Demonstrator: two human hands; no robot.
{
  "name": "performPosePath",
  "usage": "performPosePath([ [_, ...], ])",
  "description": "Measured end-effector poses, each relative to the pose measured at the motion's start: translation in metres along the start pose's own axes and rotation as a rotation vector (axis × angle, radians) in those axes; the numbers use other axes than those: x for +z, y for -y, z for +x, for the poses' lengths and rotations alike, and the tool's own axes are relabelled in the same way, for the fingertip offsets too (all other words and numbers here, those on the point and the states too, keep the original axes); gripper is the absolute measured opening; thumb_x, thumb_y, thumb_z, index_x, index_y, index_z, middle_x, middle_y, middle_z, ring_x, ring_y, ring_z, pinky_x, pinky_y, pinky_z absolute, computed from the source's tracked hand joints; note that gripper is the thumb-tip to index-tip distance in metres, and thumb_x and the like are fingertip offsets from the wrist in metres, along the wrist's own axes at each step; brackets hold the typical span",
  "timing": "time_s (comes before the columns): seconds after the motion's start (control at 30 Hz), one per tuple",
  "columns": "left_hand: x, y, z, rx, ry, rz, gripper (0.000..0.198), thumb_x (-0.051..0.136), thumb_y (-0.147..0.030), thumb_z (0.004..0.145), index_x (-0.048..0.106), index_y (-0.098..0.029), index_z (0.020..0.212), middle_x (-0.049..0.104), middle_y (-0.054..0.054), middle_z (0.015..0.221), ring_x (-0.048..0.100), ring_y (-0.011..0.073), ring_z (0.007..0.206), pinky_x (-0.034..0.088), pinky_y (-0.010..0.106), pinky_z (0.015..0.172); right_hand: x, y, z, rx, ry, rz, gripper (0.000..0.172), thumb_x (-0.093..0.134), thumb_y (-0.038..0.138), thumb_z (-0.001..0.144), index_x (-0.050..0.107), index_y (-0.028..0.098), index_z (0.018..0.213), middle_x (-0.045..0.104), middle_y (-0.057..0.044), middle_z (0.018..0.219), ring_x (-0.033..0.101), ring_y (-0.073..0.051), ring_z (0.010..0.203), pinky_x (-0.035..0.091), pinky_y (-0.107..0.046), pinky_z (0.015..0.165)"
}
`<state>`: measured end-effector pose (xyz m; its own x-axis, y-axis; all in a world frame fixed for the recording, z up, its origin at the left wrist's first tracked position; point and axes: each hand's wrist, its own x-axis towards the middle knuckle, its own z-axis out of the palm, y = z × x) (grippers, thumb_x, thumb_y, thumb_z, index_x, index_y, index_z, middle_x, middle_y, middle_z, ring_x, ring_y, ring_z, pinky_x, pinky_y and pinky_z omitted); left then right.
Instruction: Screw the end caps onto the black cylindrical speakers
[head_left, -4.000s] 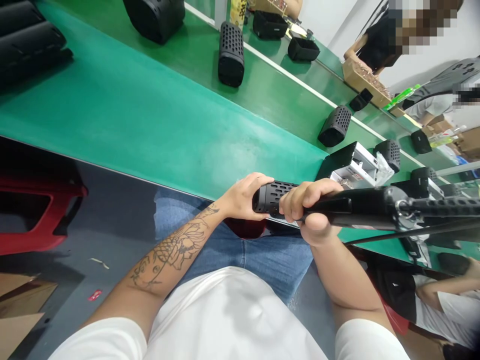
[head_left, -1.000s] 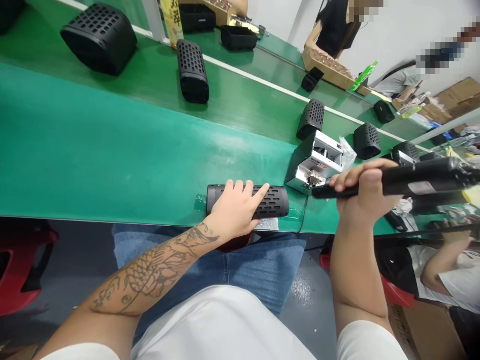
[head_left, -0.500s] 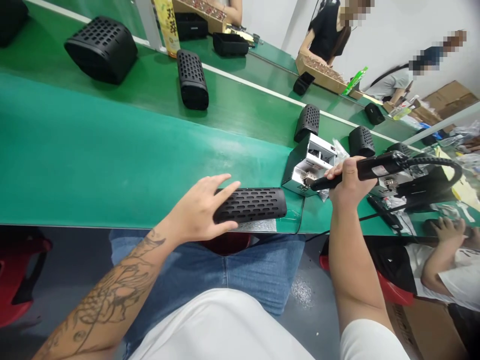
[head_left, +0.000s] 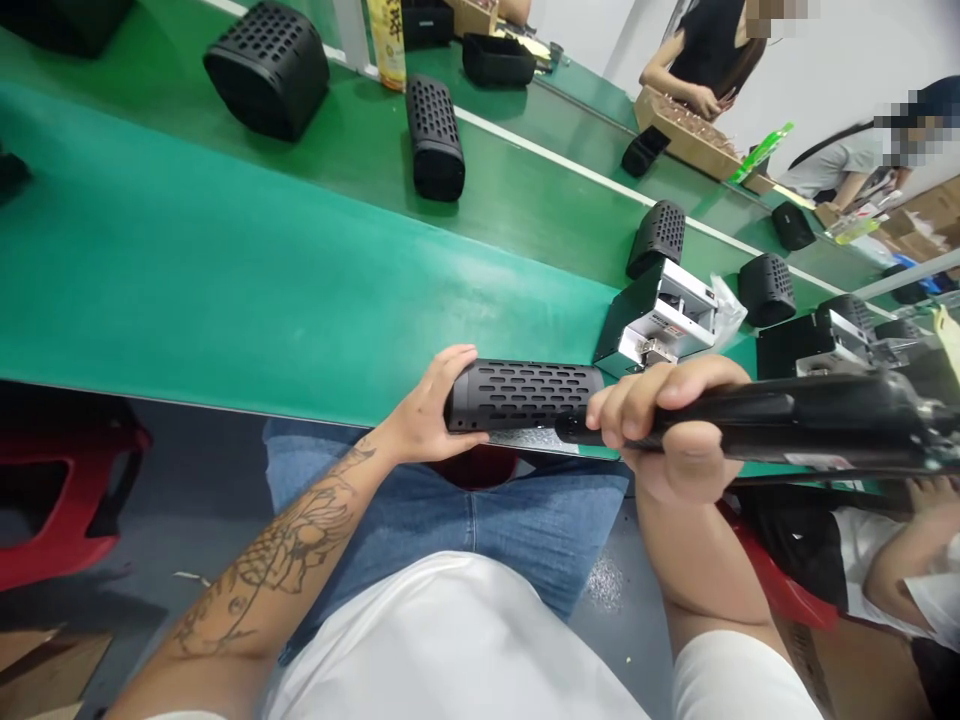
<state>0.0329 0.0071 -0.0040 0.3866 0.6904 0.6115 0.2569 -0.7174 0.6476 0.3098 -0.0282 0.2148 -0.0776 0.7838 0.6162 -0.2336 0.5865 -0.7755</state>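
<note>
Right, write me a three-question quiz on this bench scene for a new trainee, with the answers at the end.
1. Open question: what is the right hand holding?
2. True or false: the left hand grips the end of the slotted black case that is farther from the metal box.
3. Multiple choice: what colour is the stool at the left edge of the picture? A) blue B) red C) white

Key:
1. A black tool.
2. True.
3. B, red.
</note>
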Motion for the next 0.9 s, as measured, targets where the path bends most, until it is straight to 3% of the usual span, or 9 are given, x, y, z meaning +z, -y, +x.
performPosePath([
  [0.27, 0.002, -0.003, 0.002, -0.006, 0.021, 0.000, 0.135, 0.109, -0.054, 0.102, 0.028, -0.030, 0.206, 0.054, 0.028, 0.195, 0.058, 0.0562, 0.185, 0.056, 0.081, 0.152, 0.000, -0.019, 0.000, 0.098, -0.014, -0.051, 0.050, 0.111, 0.054, 0.101, 0.072, 0.028, 0.088, 0.070, 0.009, 0.061, 0.064, -0.012, 0.044, 0.069, -0.029, 0.055],
  [0.6, 0.002, -0.002, 0.001, -0.011, 0.042, 0.049, 0.135, 0.106, -0.061, 0.104, 0.024, -0.029, 0.206, 0.054, 0.029, 0.192, 0.061, 0.0558, 0.181, 0.059, 0.081, 0.149, 0.002, -0.022, -0.001, 0.189, 0.059, -0.073, 0.057, 0.113, 0.060, 0.096, 0.066, 0.030, 0.085, 0.065, 0.010, 0.059, 0.056, -0.012, 0.042, 0.063, -0.029, 0.050],
  [0.9, -0.002, -0.002, 0.004, -0.012, 0.072, 0.051, 0.137, 0.112, -0.054, 0.098, 0.028, -0.030, 0.203, 0.056, 0.028, 0.189, 0.063, 0.0560, 0.179, 0.059, 0.081, 0.148, -0.006, -0.028, -0.003, 0.244, 0.131, -0.067, 0.052, 0.112, 0.061, 0.099, 0.073, 0.029, 0.088, 0.069, 0.009, 0.062, 0.060, -0.012, 0.045, 0.063, -0.029, 0.052],
])
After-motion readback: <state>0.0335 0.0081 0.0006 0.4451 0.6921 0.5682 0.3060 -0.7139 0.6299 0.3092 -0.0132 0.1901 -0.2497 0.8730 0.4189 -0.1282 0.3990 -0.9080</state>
